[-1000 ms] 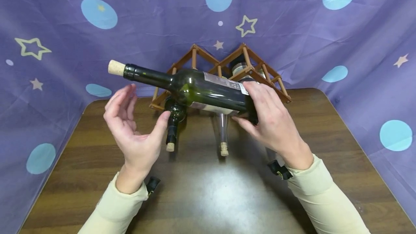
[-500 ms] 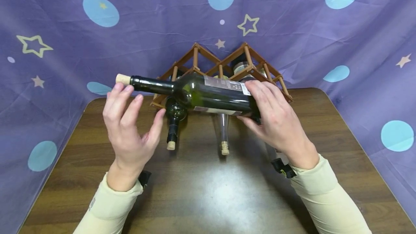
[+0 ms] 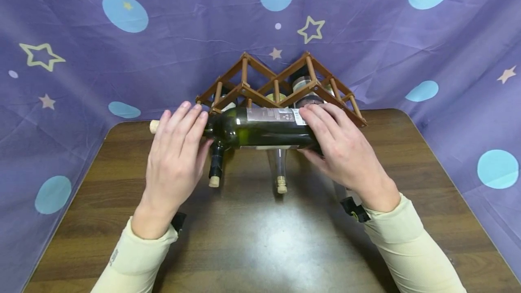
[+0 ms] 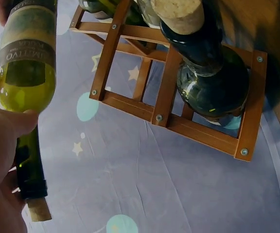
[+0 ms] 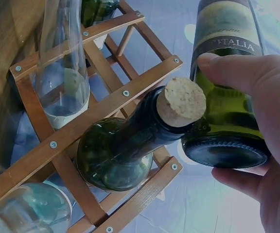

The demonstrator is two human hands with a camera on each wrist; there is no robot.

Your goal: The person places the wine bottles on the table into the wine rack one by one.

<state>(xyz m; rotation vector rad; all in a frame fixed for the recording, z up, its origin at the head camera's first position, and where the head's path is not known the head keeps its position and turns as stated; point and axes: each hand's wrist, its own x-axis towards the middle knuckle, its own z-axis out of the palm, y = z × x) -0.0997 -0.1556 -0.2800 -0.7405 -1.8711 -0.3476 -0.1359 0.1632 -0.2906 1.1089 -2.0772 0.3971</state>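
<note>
A dark green wine bottle (image 3: 272,130) is held lying sideways above the table, with its corked neck to the left. My left hand (image 3: 175,162) grips the neck; the cork (image 3: 153,126) sticks out past the fingers. In the left wrist view the thumb lies at the bottle's shoulder, below the printed label (image 4: 26,34). At the other end my right hand (image 3: 346,153) holds the bottle near its base, fingers above and thumb below. The right wrist view shows the round glass base (image 5: 227,153) beside that hand.
Behind the bottle stands a wooden wine rack (image 3: 244,88) against a purple star-patterned cloth (image 3: 179,40). From the rack a dark corked bottle (image 3: 216,166) and a clear corked bottle (image 3: 281,166) point toward me. More bottles sit further right in it. Brown wooden table (image 3: 252,220) lies underneath.
My left hand has gone from spread fingers below the neck to gripping it. The bottle has levelled, its neck end coming down. My right hand keeps its hold near the base.
</note>
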